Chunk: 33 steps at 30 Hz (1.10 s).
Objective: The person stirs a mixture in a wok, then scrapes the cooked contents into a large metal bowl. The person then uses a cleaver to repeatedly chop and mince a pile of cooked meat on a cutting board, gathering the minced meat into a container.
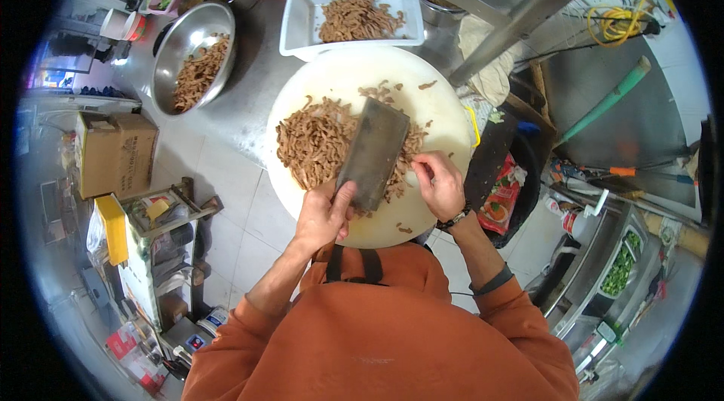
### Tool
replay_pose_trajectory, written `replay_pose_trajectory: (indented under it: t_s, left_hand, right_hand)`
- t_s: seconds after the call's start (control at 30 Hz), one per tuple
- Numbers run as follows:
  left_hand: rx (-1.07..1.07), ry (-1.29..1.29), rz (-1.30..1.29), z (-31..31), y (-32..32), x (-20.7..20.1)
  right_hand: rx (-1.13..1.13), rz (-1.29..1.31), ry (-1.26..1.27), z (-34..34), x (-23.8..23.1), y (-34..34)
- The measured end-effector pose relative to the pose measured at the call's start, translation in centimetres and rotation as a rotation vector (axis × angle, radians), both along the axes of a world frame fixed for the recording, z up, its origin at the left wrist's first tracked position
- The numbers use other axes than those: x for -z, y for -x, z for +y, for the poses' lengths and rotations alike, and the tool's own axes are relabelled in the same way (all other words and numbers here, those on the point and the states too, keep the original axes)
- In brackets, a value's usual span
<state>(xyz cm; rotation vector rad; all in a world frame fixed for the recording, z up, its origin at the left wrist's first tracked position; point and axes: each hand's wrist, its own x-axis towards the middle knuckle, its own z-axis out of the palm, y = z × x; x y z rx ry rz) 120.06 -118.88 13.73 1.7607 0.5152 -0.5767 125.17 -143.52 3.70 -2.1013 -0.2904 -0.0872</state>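
Observation:
A round white chopping board [434, 99] lies in front of me with a heap of brown cooked meat strips [313, 141] on its left half. My left hand [320, 218] grips a cleaver [375, 148] at its near left corner, thumb on the flat of the blade. The broad dark blade rests tilted across the strips and hides some of them. At the blade's right side, my right hand [443, 188] has its fingers curled, thumb and forefinger pinched beside the loose strips. Whatever is between those fingertips is too small to make out.
Beyond the board stands a white plastic tub [300, 20] with more meat strips. To its left a steel bowl [162, 76] holds another heap. A metal post [520, 27] rises at the right of the board, near a crumpled cloth [486, 61]. A cardboard box [117, 156] sits at the left.

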Motion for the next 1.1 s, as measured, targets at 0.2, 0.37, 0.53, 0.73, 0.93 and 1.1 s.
replay_pose_trajectory:
  t_s: [0.2,0.37,0.53,0.73,0.93,1.1]
  left_hand:
    - [-0.29,0.541,0.132,1.8,-0.5,-1.5]
    - [-0.403,0.615,0.159,1.3,-1.9,-0.6]
    - [-0.391,0.607,0.075,2.8,-3.6,-0.5]
    - [-0.4,0.326,-0.046,6.3,-4.4,-1.1]
    - [0.137,-0.817,-0.521,13.9,-2.5,-0.1]
    - [0.311,-1.198,-0.621,14.7,-0.6,2.3]
  right_hand:
    - [0.097,0.7,-0.977,4.6,-2.7,-5.0]
    - [-0.014,0.968,-1.408,6.6,-5.2,-5.9]
    - [-0.139,0.934,-1.457,5.8,-6.3,-4.4]
    - [-0.018,0.697,-1.013,4.8,-5.9,-2.0]
    - [0.097,-0.11,0.107,4.6,-3.3,1.7]
    - [0.18,-0.107,0.177,10.0,-0.5,3.2]
